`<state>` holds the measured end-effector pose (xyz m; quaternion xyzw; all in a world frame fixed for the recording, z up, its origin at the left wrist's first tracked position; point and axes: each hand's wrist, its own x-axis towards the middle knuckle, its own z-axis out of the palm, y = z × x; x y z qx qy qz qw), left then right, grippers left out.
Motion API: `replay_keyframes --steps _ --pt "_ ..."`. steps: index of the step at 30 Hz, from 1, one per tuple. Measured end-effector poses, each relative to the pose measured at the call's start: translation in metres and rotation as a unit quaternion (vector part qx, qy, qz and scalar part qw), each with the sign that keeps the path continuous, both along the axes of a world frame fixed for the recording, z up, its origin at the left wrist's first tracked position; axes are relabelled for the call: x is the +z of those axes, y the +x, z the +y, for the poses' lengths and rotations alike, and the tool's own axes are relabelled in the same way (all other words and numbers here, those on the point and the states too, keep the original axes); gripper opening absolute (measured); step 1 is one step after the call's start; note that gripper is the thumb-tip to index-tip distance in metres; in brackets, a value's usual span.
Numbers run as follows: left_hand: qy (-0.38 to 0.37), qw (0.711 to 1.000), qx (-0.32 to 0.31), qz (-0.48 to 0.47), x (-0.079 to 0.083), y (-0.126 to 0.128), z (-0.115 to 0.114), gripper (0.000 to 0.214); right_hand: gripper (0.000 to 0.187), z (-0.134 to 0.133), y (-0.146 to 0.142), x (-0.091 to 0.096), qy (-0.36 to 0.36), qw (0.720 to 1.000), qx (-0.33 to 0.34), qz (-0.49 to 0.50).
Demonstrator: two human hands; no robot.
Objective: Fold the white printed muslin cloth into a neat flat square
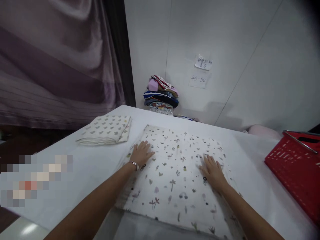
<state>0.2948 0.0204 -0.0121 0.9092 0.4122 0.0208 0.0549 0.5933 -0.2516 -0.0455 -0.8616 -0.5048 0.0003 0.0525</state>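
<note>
Printed cloth (175,176) laid flat across middle of surface (92,165); touched near side edges by left hand (140,154) and right hand (213,171), both opened, palms down, nothing gripped. Leaf-print cloth (106,130) at left already folded. Printed cloth seemingly only spread; compact fold not yet made.

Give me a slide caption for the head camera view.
Left hand and right hand rest on a printed cloth, red basket to the right.
</note>
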Motion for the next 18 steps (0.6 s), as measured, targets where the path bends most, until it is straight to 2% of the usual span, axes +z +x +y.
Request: replay_keyframes --steps 2,5,8,11,14,18 --pt "0.005 0.999 0.046 0.013 -0.001 0.005 0.025 0.067 0.068 0.026 0.007 0.005 -0.007 1.0 0.005 0.013" --pt "-0.036 0.992 0.116 0.028 -0.008 0.0 0.053 0.074 0.066 0.049 0.026 0.004 -0.032 0.999 -0.026 0.02" --pt "-0.053 0.991 0.123 0.028 -0.016 -0.008 0.061 0.076 0.064 0.054 0.045 -0.002 -0.044 0.997 -0.055 0.01" --pt "-0.032 0.991 0.128 0.029 -0.017 -0.005 0.061 0.075 0.064 0.056 0.052 -0.004 -0.04 0.998 -0.044 0.003" --pt "-0.002 0.993 0.112 0.021 -0.012 0.018 0.065 0.074 0.069 0.076 0.049 0.002 -0.033 0.999 -0.024 0.016" --pt "0.005 0.999 0.049 0.021 -0.003 0.066 0.084 0.073 0.071 0.124 0.05 0.013 -0.038 0.999 -0.004 0.035"
